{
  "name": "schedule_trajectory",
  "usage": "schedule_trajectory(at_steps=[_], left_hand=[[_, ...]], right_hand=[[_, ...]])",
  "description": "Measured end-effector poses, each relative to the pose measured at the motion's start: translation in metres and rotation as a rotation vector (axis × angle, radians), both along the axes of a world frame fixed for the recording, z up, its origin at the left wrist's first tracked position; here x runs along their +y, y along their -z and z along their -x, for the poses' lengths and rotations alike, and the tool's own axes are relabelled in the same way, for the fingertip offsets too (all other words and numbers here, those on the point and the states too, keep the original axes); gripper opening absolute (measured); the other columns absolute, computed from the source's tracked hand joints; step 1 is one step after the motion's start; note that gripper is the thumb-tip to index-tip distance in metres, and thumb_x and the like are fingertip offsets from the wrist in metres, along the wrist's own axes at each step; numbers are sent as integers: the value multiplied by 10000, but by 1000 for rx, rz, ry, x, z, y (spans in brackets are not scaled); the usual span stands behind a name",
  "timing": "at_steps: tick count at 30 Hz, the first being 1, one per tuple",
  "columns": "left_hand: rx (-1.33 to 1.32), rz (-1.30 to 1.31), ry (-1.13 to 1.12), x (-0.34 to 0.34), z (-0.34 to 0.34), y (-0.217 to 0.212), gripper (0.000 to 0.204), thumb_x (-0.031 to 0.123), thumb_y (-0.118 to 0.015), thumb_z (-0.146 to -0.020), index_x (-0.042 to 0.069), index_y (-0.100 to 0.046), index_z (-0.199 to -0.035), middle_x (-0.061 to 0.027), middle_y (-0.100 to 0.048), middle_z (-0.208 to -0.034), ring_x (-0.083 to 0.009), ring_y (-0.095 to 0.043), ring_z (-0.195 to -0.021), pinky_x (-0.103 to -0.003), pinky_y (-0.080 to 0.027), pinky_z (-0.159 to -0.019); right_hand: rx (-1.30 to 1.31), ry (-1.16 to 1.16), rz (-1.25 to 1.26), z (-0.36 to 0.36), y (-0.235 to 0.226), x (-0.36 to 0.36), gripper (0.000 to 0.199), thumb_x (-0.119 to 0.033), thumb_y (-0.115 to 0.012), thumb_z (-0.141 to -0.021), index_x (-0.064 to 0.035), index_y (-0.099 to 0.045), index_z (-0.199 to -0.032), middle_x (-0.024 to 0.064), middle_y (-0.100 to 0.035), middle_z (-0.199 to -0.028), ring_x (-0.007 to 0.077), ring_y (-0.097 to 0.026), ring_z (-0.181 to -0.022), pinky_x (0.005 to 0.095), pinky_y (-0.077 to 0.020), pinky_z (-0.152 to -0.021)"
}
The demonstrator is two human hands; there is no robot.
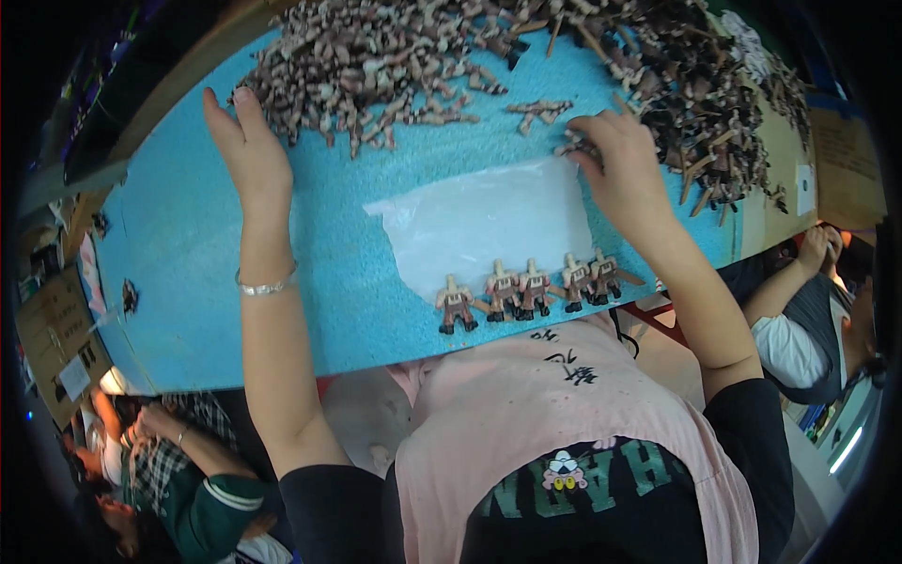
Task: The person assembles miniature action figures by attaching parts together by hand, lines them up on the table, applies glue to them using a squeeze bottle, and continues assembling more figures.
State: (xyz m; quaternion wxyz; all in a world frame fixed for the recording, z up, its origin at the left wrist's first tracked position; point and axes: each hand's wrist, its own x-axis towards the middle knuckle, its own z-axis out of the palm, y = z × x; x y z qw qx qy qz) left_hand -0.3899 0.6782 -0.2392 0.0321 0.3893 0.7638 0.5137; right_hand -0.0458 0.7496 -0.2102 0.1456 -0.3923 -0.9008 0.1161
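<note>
My left hand [252,150] is raised at the left edge of a heap of small pale-and-brown plastic figurine parts [348,70], its thumb and fingers apart and nothing visible in it. On the right, the curled fingers of my right hand [620,160] pinch a small pale figurine part [575,146] above the far right corner of a white plastic sheet [489,221]. A few loose parts [540,113] lie just left of that hand. Several small headless figurines [458,308] with dark feet are lined up along the sheet's near edge.
A second heap of darker figurine bodies [705,103] spreads over the right side of the blue tabletop [348,310]. One dark figurine [130,296] lies far left. Cardboard boxes [61,338] stand beyond the table's left end. Other people sit at lower left and right.
</note>
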Motion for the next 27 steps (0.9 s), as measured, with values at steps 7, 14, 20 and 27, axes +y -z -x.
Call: schedule_trajectory(at_steps=[7,14,20,27], left_hand=[[132,276,518,-139,-97,-25,407,76,-640,-812,0,-571,-1206,-174,-580,-1245,-331,-554,-1122,-409,-428,-958],[184,366,667,-177,-152,-18,660,88,-723,-684,28,-498,-1302,-166,-549,-1293,-336,-521,-1157,-430,-394,-953],[277,341,712,-178,-152,-8,684,73,-716,-688,33,-476,-1327,-134,-546,-1313,-306,-529,-1153,-426,-385,-949],[248,304,713,-176,-151,-5,689,63,-722,-686,41,-479,-1330,-124,-561,-1297,-289,-538,-1148,-406,-384,-939]], right_hand=[[297,61,410,-18,-21,-30,140,20,-631,-811,0,-600,-946,50,-587,-858,144,-583,-795,251,-459,-730],[349,-44,527,-5,-8,-50,149,-30,-664,-828,-8,-652,-975,74,-616,-848,163,-590,-741,263,-469,-680],[312,-72,381,12,-1,-52,111,-33,-663,-803,8,-644,-903,124,-608,-871,287,-605,-779,347,-501,-692],[251,-165,279,25,8,-56,126,-9,-682,-781,-8,-651,-904,96,-593,-851,242,-589,-782,317,-477,-667]])
